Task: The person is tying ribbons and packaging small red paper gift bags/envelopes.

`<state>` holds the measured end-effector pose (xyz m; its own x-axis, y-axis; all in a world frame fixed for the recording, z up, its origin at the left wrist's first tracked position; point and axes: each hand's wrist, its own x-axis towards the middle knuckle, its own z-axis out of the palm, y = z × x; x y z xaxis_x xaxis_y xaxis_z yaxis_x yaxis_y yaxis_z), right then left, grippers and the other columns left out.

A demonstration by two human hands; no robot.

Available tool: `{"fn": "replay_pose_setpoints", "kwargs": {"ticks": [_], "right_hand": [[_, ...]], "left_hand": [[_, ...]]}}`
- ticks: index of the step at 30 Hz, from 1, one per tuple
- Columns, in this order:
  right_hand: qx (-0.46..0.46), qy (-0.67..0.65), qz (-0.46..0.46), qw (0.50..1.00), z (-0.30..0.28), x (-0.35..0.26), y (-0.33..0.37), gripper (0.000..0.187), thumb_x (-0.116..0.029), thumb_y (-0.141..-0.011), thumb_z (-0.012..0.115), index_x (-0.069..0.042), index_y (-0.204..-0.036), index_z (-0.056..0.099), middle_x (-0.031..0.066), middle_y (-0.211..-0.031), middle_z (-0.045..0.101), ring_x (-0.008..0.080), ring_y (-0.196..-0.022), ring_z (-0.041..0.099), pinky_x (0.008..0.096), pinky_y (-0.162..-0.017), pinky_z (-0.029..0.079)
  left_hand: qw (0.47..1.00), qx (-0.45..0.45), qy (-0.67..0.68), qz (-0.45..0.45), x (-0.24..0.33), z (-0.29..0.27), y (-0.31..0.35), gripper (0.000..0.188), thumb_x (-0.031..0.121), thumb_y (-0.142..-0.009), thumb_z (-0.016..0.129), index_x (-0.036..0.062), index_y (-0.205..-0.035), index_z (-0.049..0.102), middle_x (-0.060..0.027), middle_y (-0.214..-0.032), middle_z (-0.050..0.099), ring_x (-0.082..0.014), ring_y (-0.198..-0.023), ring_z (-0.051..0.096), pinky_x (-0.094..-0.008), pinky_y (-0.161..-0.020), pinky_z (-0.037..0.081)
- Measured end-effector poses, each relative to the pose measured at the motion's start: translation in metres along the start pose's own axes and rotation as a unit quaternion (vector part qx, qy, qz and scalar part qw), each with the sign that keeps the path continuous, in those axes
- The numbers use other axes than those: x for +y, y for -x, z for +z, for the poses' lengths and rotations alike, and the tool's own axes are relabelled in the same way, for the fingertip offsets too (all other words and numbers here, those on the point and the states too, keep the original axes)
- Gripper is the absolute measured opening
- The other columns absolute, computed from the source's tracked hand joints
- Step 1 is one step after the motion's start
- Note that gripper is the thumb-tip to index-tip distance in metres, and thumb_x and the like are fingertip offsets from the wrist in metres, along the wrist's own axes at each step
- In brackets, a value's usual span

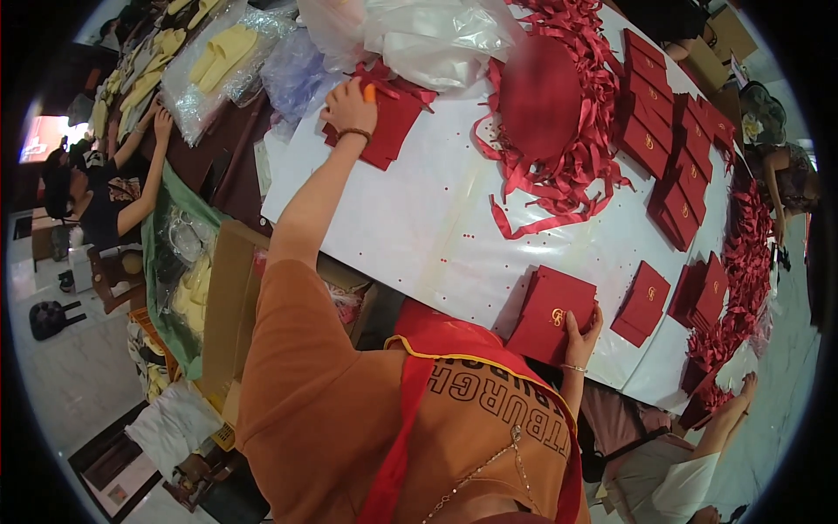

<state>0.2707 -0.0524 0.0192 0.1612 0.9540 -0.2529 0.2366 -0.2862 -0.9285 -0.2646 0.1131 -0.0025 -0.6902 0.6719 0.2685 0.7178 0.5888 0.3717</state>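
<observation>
left hand [349, 106] stretches to the table's far edge, fingers pinching a red envelope [384, 127]; right hand [583, 325] steadies another stack [550, 313] overhanging the near edge, which could slide off.

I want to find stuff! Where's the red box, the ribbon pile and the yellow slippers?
red box [552, 314], head view, middle of its lid
ribbon pile [572, 170], head view, tangled strips
yellow slippers [224, 54], head view, middle of the bagged pair

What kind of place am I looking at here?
Probably a hand-assembly or packing workshop: a long white table carries rows of red envelopes, a heap of red ribbon and clear plastic bags, with another person working nearby.
</observation>
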Motion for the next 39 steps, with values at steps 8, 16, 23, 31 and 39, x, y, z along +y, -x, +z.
{"fn": "replay_pose_setpoints", "kwargs": {"ticks": [8,16,23,31,39], "right_hand": [[0.006,0.007,0.011,1.0,-0.002,0.004,0.0,0.065,-0.011,-0.076,0.069,0.003,-0.128,0.032,0.0154,-0.128,0.039,0.023,-0.118,0.039,0.0326,-0.099,0.032],[0.035,0.008,0.008,0.999,-0.002,0.007,-0.002,0.065,-0.013,-0.074,0.071,0.003,-0.127,0.034,0.0154,-0.125,0.042,0.0228,-0.113,0.043,0.0331,-0.095,0.035],[0.04,0.008,-0.012,0.999,-0.002,0.013,-0.006,0.065,-0.013,-0.072,0.073,0.003,-0.123,0.038,0.0156,-0.12,0.044,0.0225,-0.111,0.045,0.0322,-0.094,0.037],[0.067,0.072,-0.037,0.995,-0.002,0.016,0.0,0.067,-0.024,-0.069,0.075,0.003,-0.12,0.043,0.0183,-0.115,0.046,0.0279,-0.109,0.046,0.0353,-0.094,0.037],[0.067,0.133,-0.02,0.989,-0.005,0.02,-0.007,0.069,-0.032,-0.068,0.074,-0.004,-0.123,0.044,0.0169,-0.119,0.044,0.0285,-0.11,0.046,0.0373,-0.094,0.037]], "left_hand": [[0.945,-0.11,-0.196,0.238,0.052,0.003,0.011,0.065,0.062,-0.071,0.054,0.0267,-0.125,0.046,-0.0048,-0.134,0.037,-0.0342,-0.124,0.028,-0.0564,-0.094,0.022],[0.931,-0.18,-0.233,0.216,0.058,0.008,0.018,0.061,0.054,-0.075,0.052,0.0204,-0.125,0.044,-0.0083,-0.131,0.041,-0.0319,-0.119,0.033,-0.0551,-0.088,0.028],[0.92,-0.145,-0.251,0.265,0.035,0.008,0.016,0.057,0.054,-0.078,0.047,0.014,-0.118,0.046,-0.0092,-0.124,0.046,-0.0281,-0.115,0.039,-0.0583,-0.085,0.031],[0.944,-0.12,0.0,0.308,0.068,-0.01,0.093,0.047,0.046,-0.081,0.052,0.0141,-0.116,0.046,-0.0122,-0.116,0.054,-0.0304,-0.106,0.051,-0.0504,-0.078,0.042],[0.936,-0.244,-0.005,0.252,0.12,-0.01,0.211,0.026,0.027,-0.081,0.056,0.0082,-0.099,0.051,-0.0145,-0.086,0.059,-0.0333,-0.077,0.059,-0.0426,-0.065,0.047]]}}
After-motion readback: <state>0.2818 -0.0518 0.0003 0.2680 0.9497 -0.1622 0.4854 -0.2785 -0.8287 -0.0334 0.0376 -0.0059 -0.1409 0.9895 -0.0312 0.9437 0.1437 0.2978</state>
